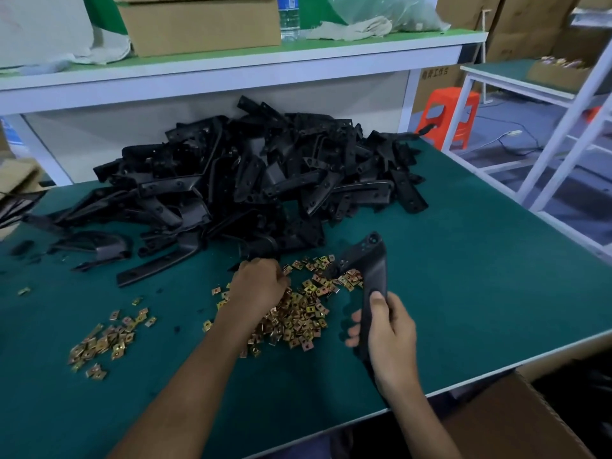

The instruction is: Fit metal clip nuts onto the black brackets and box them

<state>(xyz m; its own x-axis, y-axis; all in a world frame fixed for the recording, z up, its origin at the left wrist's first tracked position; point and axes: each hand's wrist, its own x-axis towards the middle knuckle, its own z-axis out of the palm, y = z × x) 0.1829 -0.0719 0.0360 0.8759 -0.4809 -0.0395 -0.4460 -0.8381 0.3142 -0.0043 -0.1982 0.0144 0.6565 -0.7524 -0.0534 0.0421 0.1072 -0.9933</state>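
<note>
A big heap of black brackets (251,173) covers the back of the green table (463,260). In front of it lies a spread of gold metal clip nuts (298,316), with a smaller patch of clip nuts (106,339) to the left. My right hand (387,336) grips one black bracket (371,263) by its lower end, its upper end raised over the nuts. My left hand (258,283) is down on the far edge of the nut pile with its fingers curled into the nuts; what they hold is hidden.
A cardboard box (523,422) stands open below the table's front right edge. A shelf above the table carries a carton (198,24), a water bottle (288,18) and rags. An orange stool (447,114) and white racks stand to the right.
</note>
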